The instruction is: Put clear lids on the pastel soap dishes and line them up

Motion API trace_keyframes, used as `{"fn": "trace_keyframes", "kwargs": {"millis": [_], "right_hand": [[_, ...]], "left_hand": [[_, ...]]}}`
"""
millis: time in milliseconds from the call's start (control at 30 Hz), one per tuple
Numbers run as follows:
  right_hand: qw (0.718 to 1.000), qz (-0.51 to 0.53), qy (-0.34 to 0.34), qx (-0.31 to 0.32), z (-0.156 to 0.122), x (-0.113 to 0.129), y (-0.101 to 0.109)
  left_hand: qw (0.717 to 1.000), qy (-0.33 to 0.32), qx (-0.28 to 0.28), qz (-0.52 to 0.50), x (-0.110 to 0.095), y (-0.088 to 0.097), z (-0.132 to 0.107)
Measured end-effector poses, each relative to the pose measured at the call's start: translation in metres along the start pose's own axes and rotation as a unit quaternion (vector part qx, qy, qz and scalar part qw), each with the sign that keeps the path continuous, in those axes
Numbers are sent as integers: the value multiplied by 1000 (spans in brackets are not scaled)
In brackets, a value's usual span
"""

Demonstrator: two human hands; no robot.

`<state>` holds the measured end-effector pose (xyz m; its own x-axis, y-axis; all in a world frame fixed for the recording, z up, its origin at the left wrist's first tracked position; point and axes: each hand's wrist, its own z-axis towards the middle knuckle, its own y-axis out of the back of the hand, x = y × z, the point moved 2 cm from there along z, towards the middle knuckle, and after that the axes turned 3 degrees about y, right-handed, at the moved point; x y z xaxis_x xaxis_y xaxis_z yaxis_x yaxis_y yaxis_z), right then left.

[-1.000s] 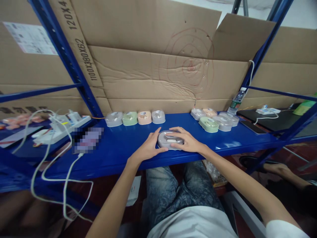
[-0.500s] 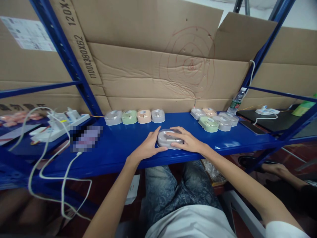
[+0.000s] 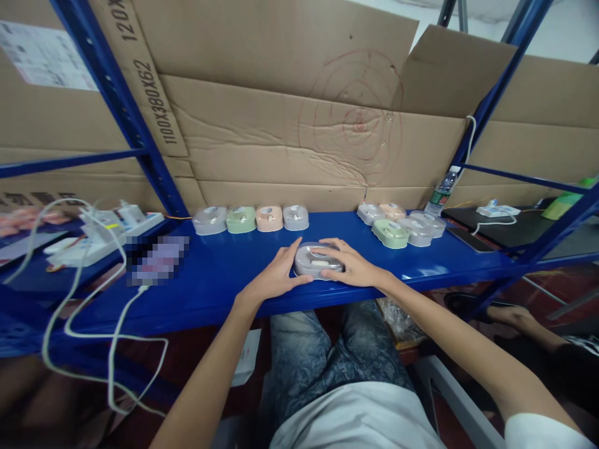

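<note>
A small grey plastic box with a clear domed lid [image 3: 318,260] sits near the front edge of the blue shelf [image 3: 224,274]. My left hand [image 3: 279,273] curves round its left side, thumb along the near edge and fingers at the far side. From the right, my right hand [image 3: 352,265] grips the same box, its fingers reaching over the lid. A pale bar-shaped part shows on the front of the lid between my hands. Part of the box is hidden under my fingers.
Behind stand similar boxes in a row: grey [image 3: 209,221], green [image 3: 241,219], peach [image 3: 269,219] and grey [image 3: 296,217]. More boxes cluster at right, around a green one [image 3: 390,233], near a water bottle [image 3: 442,190]. A cabled phone [image 3: 159,259] lies left; cardboard [image 3: 281,143] rises behind.
The view has shifted slightly, so everything sits a little further left. Both hands keep their hold on the grey box, with hardly any movement of their own.
</note>
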<state>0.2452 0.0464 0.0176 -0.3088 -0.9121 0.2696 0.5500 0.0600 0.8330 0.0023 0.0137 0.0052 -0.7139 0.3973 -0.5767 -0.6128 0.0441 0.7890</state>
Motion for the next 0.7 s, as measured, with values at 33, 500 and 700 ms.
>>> {"fn": "trace_keyframes", "kwargs": {"millis": [33,500,700], "right_hand": [[1000,6,-5,1,0,0,1],[991,-69,-116,-11,-5,0,4],[928,-303,-218,1,-2,-32,21]], "left_hand": [[1000,1,1,-1,0,0,0],[1000,-13,1,-3,2,-3,1],[1000,-10,-4,-20,3,-2,0]]}}
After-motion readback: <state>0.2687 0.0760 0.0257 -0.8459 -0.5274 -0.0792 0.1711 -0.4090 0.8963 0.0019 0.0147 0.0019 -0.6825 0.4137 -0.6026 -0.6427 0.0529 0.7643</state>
